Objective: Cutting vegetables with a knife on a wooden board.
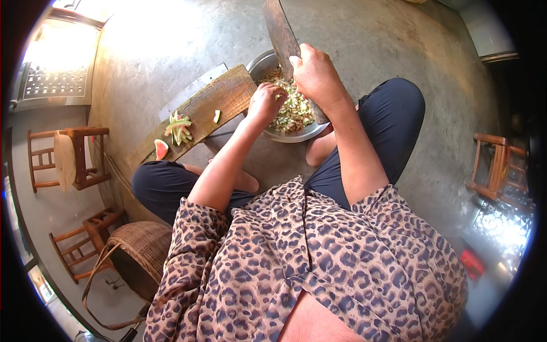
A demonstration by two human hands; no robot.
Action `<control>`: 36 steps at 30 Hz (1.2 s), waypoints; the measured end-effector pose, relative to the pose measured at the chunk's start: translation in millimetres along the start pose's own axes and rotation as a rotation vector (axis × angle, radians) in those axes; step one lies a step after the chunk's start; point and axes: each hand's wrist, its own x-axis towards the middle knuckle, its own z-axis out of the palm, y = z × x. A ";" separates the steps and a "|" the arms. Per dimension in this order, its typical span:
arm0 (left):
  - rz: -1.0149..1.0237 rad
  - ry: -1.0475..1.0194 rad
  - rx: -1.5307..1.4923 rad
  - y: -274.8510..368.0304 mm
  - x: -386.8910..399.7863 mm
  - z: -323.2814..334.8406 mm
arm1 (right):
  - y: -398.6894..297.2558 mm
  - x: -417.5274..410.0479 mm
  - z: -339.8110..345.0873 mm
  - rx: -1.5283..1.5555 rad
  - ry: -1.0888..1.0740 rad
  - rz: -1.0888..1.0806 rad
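Observation:
My right hand is closed around a large cleaver with a dark, worn blade, held above a round metal basin. Chopped pale-green and reddish pieces of watermelon rind lie in the basin. Over the basin's left part is my left hand, fingers curled; whether it holds anything cannot be told. A long wooden board extends left from the basin. On it rest a pile of rind strips, one small rind piece and a wedge with red flesh near its far-left end.
My bent legs flank the basin, with a bare foot close to its rim. Wooden chairs stand at the left, beside a wicker basket. Another wooden chair is at the far right. The floor is concrete.

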 end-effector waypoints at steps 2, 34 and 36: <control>-0.018 -0.022 0.032 1.8 -0.7 -1.6 | 0.7 -0.4 1.4 0.047 -0.056 0.048; -0.611 0.233 0.284 -84.1 -87.6 -69.1 | -35.2 -50.9 46.9 -0.039 -0.465 -0.111; -0.525 0.305 0.207 -77.3 -82.2 -61.5 | -37.3 -56.0 53.5 -0.090 -0.491 -0.170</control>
